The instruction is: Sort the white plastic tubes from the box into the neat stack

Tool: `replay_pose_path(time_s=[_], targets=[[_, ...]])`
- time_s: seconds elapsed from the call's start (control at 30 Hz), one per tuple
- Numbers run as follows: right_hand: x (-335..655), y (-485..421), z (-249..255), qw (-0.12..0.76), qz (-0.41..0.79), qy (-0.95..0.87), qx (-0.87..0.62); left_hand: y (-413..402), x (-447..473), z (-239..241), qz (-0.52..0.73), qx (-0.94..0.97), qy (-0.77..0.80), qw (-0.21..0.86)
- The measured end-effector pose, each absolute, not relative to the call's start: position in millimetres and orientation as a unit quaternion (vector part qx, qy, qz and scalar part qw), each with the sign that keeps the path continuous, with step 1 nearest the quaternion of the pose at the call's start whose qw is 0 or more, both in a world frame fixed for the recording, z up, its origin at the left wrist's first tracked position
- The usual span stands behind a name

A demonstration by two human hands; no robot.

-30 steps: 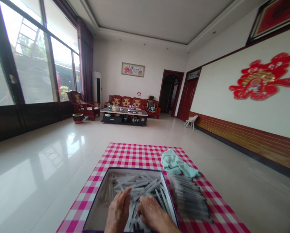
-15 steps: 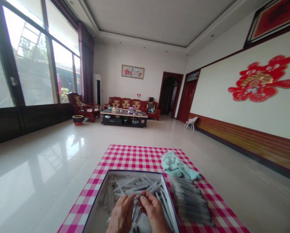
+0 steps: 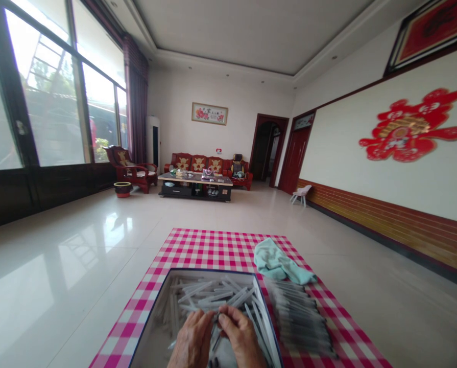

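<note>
Many white sticks [image 3: 213, 294] around both hands [image 3: 192, 340] [image 3: 241, 337]

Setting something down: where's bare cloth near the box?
Bare cloth lies beyond the box, left of the towel, and in a strip left of the box. Crowded: inside the box, and right of it along the row of sticks.

A mint-green towel [image 3: 280, 263] lies on pink-checked cloth [image 3: 201, 250].
</note>
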State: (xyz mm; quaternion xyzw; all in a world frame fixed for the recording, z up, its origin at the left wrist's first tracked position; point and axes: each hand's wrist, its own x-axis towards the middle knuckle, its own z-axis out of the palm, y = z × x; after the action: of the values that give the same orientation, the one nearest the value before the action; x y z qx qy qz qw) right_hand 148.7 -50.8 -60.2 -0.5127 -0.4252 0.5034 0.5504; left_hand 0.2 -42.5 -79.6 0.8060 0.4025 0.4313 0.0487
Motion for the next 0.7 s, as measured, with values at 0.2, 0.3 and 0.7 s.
replay_pose_path(time_s=[0.2,0.3,0.7], targets=[[147,-51,-61,0.547,0.495,-0.436,-0.516,-45,0,-73,0.41,0.811,0.414,0.047],[147,-51,-63,0.549,0.489,-0.435,-0.519,-43,0,-72,0.397,0.818,0.417,0.009],[155,-60,-48,0.53,0.414,-0.525,-0.521,-49,4,-67,0.404,0.81,0.423,-0.046]])
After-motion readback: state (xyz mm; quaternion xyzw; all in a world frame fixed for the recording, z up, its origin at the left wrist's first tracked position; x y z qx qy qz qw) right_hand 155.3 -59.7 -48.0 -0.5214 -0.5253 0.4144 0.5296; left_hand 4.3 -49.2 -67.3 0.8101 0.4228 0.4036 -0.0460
